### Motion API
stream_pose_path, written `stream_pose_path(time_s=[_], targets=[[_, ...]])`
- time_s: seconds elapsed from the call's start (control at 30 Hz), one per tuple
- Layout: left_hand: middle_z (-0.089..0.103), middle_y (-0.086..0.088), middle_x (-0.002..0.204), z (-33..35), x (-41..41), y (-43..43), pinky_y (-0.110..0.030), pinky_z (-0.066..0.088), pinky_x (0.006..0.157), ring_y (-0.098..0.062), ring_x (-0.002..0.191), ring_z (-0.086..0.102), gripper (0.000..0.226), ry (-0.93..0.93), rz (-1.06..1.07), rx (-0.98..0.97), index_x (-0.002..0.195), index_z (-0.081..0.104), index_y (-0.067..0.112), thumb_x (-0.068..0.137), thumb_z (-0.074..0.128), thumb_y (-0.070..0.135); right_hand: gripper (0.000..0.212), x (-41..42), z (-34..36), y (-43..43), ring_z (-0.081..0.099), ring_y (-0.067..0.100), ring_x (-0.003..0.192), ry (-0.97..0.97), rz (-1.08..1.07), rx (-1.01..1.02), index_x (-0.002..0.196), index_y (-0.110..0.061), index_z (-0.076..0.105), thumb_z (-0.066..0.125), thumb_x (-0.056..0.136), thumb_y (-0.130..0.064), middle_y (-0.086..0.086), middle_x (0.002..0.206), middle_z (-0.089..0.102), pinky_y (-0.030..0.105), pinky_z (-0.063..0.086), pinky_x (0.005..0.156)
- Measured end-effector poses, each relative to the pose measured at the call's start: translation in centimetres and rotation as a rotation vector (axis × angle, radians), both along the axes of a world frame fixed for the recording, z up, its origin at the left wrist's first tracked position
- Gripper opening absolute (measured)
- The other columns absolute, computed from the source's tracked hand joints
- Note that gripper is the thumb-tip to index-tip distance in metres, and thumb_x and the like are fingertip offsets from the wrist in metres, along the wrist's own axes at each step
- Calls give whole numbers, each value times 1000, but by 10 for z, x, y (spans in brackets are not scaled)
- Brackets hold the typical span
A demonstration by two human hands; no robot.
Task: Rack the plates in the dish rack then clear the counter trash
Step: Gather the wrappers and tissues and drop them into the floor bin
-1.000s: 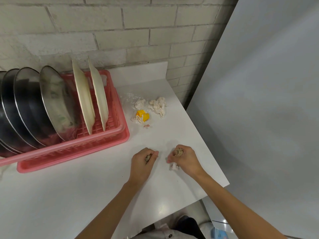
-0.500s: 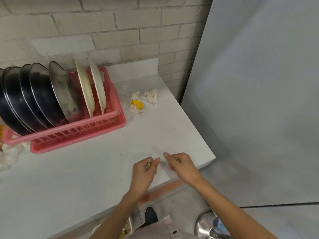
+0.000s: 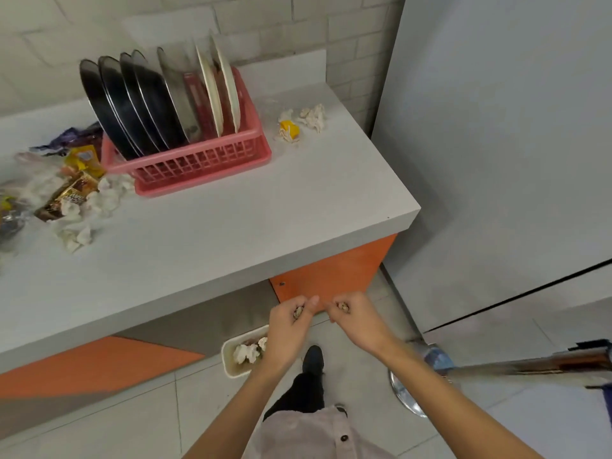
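Observation:
A pink dish rack [image 3: 198, 165] on the white counter [image 3: 215, 226] holds several dark and steel plates [image 3: 132, 101] and two white plates [image 3: 218, 91], all on edge. My left hand [image 3: 288, 329] and my right hand [image 3: 359, 321] are both off the counter, below its front edge, each gripping a small wad of crumpled trash. A white bin [image 3: 231, 359] with crumpled paper in it stands on the floor just left of my left hand. More trash lies on the counter: a yellow scrap and tissue [image 3: 298, 125] right of the rack.
A heap of wrappers and crumpled tissues [image 3: 66, 197] lies left of the rack. An orange cabinet panel [image 3: 331, 273] sits under the counter. A grey wall panel [image 3: 496, 144] stands to the right. A metal stool base [image 3: 404, 392] and my shoe [image 3: 313, 359] are on the tiled floor.
Both hands have drawn back off the counter and dropped below its edge, still gripping the scraps. The view has pulled back and down, revealing the bin and the left trash heap.

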State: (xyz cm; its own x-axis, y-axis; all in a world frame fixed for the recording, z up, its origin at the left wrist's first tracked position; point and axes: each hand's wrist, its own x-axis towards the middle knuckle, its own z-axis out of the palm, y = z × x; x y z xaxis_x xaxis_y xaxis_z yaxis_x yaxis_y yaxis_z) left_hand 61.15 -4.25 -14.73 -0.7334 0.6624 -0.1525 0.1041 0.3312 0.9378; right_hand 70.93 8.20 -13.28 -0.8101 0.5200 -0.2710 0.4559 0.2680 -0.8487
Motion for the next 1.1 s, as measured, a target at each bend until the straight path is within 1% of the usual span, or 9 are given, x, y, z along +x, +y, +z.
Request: stream_pose_path(time_s=[0.13,0.27,0.43,0.6,0.7,0.8,0.87,0.93,1.1], targets=[[39,1,58,-13,20,-53,-22,30,56,-10,56,36,43,-106,57,-71,63,44,7,97,57,30,38,13,-14,-43,35,5,45,-51,55,-32,61,2,56,57,94,-17,-11,45,38,21,27,49],[50,6,59,-26,26,-104,-17,34,55,-4,52,41,24,-191,108,-157,76,61,6,96,58,19,36,18,-32,-86,31,7,46,-113,94,-46,65,9,52,58,91,-16,-1,51,36,26,27,49],[58,9,64,-39,19,-162,-23,40,59,-3,57,47,16,-233,188,-167,78,63,15,94,61,18,40,15,-59,-136,31,8,48,-215,135,-59,61,5,49,60,88,-22,1,54,37,25,31,51],[59,11,73,-56,-4,-212,-22,43,63,-6,66,50,12,-316,151,-163,87,62,22,93,61,11,41,-2,-83,-188,35,7,50,-288,102,-66,53,-10,45,64,87,-22,-3,53,38,25,33,55],[58,6,95,-75,-25,-241,-29,47,61,-13,79,53,40,-422,103,-231,108,57,31,86,57,-2,27,-15,-98,-218,45,3,55,-336,63,-73,61,-18,55,69,84,-17,-12,57,48,14,36,55],[57,1,106,-101,-46,-262,-31,48,59,-18,84,54,49,-460,62,-254,111,57,32,83,54,-8,16,-26,-120,-237,53,9,63,-366,38,-88,70,-12,61,71,81,-17,-5,65,57,22,43,61],[60,3,99,-117,-56,-266,-18,45,64,-12,82,53,33,-450,57,-289,104,61,26,88,56,-2,21,-34,-140,-245,51,12,62,-385,44,-79,72,-8,60,70,84,-22,0,65,57,27,43,62],[60,4,85,-134,-65,-263,-11,40,57,-5,72,51,13,-492,64,-309,96,65,19,94,55,10,26,-42,-161,-246,52,14,61,-417,80,-60,70,-13,55,65,87,-30,0,64,56,30,43,62],[57,2,74,-195,-95,-250,-13,34,44,5,54,46,14,-428,42,-375,93,66,9,95,53,14,15,-78,-227,-239,58,20,80,-477,224,-25,93,-17,58,56,90,-32,-2,85,60,35,48,71]])
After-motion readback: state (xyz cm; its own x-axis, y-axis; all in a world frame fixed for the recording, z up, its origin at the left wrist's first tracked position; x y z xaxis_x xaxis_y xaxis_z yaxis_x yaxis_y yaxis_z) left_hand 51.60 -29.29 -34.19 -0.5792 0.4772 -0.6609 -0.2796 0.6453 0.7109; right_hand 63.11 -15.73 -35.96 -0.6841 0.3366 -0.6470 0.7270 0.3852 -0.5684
